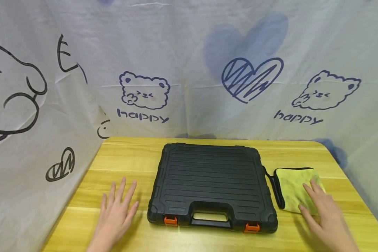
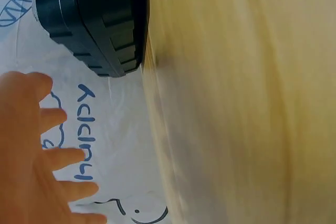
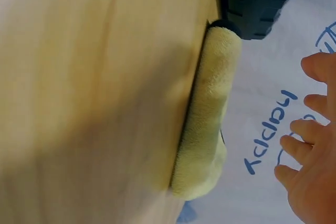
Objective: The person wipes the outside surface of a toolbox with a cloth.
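Note:
A black plastic carrying case (image 1: 212, 176) with orange latches lies closed on the table, its handle toward me. My left hand (image 1: 114, 213) is left of the case with fingers spread, apart from it and holding nothing. To the right of the case lies a folded yellow cloth (image 1: 294, 189) with black edging and a black strap. Over the cloth's near right part is my right hand (image 1: 326, 213), fingers extended. In the right wrist view, the right hand (image 3: 315, 140) appears raised above the table, not touching the fuzzy cloth (image 3: 207, 114).
The light wooden table (image 1: 119, 157) carries the case and cloth. A white curtain (image 1: 189, 70) printed with bears, hearts and "happy" hangs behind the table and along both sides.

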A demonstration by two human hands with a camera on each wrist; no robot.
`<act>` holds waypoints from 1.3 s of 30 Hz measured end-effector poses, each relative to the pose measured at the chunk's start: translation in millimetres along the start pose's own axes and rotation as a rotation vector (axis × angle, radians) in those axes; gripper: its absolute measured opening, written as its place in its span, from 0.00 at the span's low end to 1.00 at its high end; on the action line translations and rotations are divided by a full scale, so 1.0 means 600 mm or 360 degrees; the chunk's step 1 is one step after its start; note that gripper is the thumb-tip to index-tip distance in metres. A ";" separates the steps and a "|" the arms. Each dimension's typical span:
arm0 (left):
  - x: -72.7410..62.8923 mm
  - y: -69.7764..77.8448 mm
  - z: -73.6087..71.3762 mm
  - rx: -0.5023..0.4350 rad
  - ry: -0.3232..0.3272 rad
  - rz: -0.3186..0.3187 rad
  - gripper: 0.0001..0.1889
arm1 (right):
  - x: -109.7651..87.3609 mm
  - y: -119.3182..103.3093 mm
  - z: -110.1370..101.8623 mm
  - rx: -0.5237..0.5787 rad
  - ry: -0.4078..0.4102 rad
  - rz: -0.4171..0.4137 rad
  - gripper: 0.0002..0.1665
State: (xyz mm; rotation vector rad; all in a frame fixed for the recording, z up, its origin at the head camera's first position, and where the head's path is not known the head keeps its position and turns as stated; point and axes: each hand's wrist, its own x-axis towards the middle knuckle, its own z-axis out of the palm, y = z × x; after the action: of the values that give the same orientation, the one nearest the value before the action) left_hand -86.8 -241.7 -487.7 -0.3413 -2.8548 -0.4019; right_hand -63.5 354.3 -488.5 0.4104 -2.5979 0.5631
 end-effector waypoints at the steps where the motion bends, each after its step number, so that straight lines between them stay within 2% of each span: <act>1: 0.000 0.002 0.000 -0.0014 -0.0030 0.0006 0.32 | -0.002 0.000 0.003 0.0003 -0.0030 0.0014 0.42; 4: -0.001 0.010 0.003 -0.0100 -0.0128 0.0044 0.32 | -0.008 -0.006 0.013 0.0016 -0.0155 0.0075 0.45; 9: -0.004 0.021 0.008 -0.0459 -0.0353 0.0058 0.31 | -0.014 -0.031 0.034 0.0111 -0.0444 0.0230 0.44; 14: -0.006 0.029 0.012 -0.0903 -0.0697 -0.0100 0.31 | -0.015 -0.057 0.054 0.0317 -0.0592 0.0264 0.38; 16: -0.005 0.033 0.014 -0.1013 -0.0787 -0.0163 0.33 | -0.014 -0.064 0.059 0.0443 -0.0647 0.0293 0.35; 18: -0.004 0.039 0.017 -0.1082 -0.0832 -0.0193 0.34 | -0.013 -0.071 0.060 0.0570 -0.0728 0.0382 0.33; 21: -0.002 0.048 0.022 -0.1175 -0.0821 -0.0213 0.35 | -0.009 -0.083 0.061 0.0687 -0.0855 0.0585 0.31; 24: -0.003 0.059 0.028 -0.1262 -0.0758 -0.0271 0.36 | -0.007 -0.094 0.067 0.0714 -0.0875 0.0741 0.30; 27: -0.007 0.072 0.035 -0.1328 -0.0653 -0.0378 0.36 | -0.009 -0.106 0.075 0.0757 -0.0792 0.0858 0.29; 32: -0.011 0.091 0.044 -0.1318 -0.0487 -0.0534 0.36 | -0.014 -0.120 0.079 0.0819 -0.0642 0.1002 0.28; 36: -0.016 0.100 0.038 -0.1321 -0.0432 -0.0599 0.35 | -0.014 -0.126 0.075 0.0865 -0.0603 0.1076 0.28; 39: -0.020 0.106 0.029 -0.1339 -0.0325 -0.0616 0.33 | -0.011 -0.132 0.069 0.0930 -0.0579 0.1154 0.29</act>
State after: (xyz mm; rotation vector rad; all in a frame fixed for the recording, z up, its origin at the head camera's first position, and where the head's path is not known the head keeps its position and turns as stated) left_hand -62.1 -179.2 -492.1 0.0534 -2.7711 -1.7305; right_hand -43.7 267.8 -500.6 -0.3259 -2.8480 1.6389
